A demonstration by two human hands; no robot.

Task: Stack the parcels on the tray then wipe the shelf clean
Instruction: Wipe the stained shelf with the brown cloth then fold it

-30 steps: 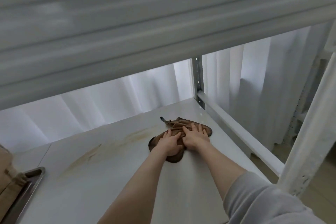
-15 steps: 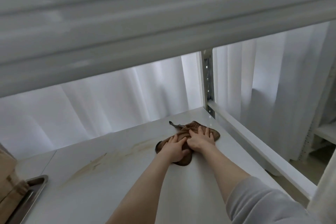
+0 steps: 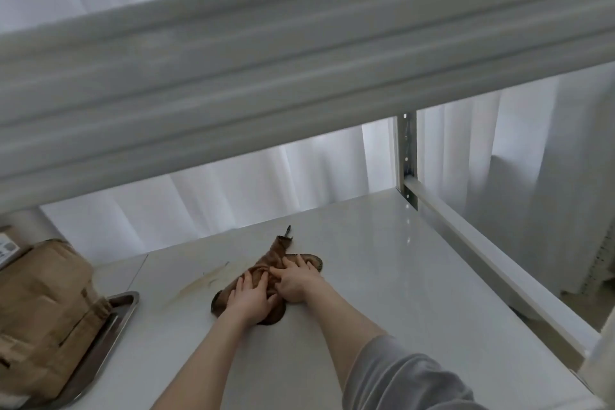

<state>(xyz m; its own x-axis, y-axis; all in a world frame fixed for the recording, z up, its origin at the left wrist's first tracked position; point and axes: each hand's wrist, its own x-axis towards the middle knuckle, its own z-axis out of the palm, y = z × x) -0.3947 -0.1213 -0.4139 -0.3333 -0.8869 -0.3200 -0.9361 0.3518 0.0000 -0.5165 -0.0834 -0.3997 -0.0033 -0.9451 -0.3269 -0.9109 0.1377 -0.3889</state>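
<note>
A brown cloth (image 3: 279, 251) lies crumpled on the white shelf (image 3: 382, 276). Both hands press flat on it: my left hand (image 3: 249, 296) on its near left part, my right hand (image 3: 294, 280) beside it, fingers spread. A brownish smear (image 3: 199, 281) streaks the shelf just left of the cloth. At the far left, brown paper parcels (image 3: 43, 313) sit stacked on a metal tray (image 3: 116, 326), with another labelled box (image 3: 8, 245) behind them.
The upper shelf beam (image 3: 299, 70) crosses the view above the hands. A metal upright (image 3: 406, 156) and the side rail (image 3: 492, 266) bound the shelf on the right. White curtains hang behind.
The cloth and both hands have slid left along the shelf over the smear, which now looks shorter. The view has swung left, showing the parcels and tray more fully.
</note>
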